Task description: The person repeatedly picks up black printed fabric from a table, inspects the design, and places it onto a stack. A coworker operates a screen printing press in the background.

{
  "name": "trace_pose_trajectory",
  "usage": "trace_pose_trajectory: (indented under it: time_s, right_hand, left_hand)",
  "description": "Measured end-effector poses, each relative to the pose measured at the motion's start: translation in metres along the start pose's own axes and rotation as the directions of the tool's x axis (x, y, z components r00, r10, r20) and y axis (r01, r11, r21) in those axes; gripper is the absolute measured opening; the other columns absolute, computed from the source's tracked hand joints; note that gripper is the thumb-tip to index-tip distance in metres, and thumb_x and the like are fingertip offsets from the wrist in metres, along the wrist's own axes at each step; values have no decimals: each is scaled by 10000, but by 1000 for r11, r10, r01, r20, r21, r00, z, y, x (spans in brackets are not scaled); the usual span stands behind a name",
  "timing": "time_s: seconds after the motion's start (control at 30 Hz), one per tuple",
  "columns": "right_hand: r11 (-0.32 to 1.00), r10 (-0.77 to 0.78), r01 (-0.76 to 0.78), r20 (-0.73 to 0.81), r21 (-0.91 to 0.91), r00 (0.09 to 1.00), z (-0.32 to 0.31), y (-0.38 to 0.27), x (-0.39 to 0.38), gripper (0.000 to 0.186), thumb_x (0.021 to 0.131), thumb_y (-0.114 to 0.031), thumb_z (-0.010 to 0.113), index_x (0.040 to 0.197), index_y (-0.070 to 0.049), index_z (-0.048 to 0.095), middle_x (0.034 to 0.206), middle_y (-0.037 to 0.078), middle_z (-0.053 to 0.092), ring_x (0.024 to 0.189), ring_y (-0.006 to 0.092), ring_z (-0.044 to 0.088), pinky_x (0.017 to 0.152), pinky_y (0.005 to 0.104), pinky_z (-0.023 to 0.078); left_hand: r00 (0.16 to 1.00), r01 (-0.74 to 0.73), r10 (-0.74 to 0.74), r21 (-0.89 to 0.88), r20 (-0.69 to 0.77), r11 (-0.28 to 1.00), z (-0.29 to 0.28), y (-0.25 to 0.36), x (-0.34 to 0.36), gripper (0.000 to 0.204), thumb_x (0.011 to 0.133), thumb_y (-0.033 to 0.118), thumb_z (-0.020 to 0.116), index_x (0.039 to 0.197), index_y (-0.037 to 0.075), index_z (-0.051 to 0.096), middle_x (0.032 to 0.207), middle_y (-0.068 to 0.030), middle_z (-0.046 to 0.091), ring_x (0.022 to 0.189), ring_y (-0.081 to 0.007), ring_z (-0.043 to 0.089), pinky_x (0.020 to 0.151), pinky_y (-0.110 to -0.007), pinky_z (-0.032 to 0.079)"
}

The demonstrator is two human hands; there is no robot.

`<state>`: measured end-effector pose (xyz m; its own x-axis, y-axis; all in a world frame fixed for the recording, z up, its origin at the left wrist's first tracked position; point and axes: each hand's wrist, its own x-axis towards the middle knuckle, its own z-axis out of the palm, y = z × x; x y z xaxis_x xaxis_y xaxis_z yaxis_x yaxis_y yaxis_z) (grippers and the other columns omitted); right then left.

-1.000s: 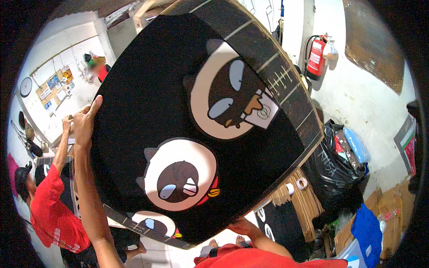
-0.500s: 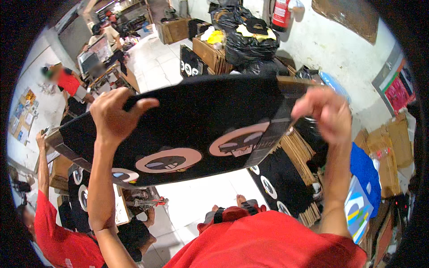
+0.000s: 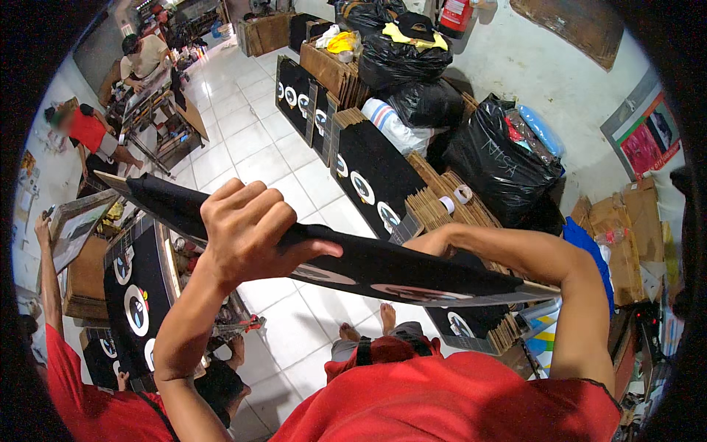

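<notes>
A long board covered in black cloth, printed with pale round cartoon faces, slants across in front of me, tilted nearly edge-on. My left hand is closed over its upper edge, with the thumb stretched along the near side. Past the far edge, toward the board's right end, reaches my right hand. The board hides its fingers, so their grip does not show.
Black printed boards lean in a row against cardboard stacks and a black plastic bag. At left, a co-worker in a red shirt holds a framed screen beside another printed black cloth. White floor tiles run between.
The board has tipped flatter and lowered at its right end. My left hand moved right and down with it; my right hand went from above the right end to behind the far edge.
</notes>
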<state>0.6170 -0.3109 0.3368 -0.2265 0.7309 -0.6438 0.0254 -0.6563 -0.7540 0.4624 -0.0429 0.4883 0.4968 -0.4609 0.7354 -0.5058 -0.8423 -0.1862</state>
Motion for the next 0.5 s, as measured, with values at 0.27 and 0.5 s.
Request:
trace_pose_trajectory:
  time_s: [0.27,0.5]
  right_hand:
    - [990,-141,135,-176,-42,974,10,-21,-30,145,748,-110,700,782,3,615,634,-32,546,615,55,480,527,253,396]
    - [860,-475,126,-688,-494,548,28,-99,-123,379,776,-148,682,610,-22,365,604,-58,303,593,41,309,510,278,269]
  left_hand:
    - [1000,2,-1,-87,11,996,15,3,-18,597,572,562,760,501,138,347,472,26,314,409,-117,328,433,-267,237]
    - [1000,9,-7,-125,17,992,33,-3,-21,592,591,557,753,492,128,359,463,19,338,404,-126,343,445,-268,261]
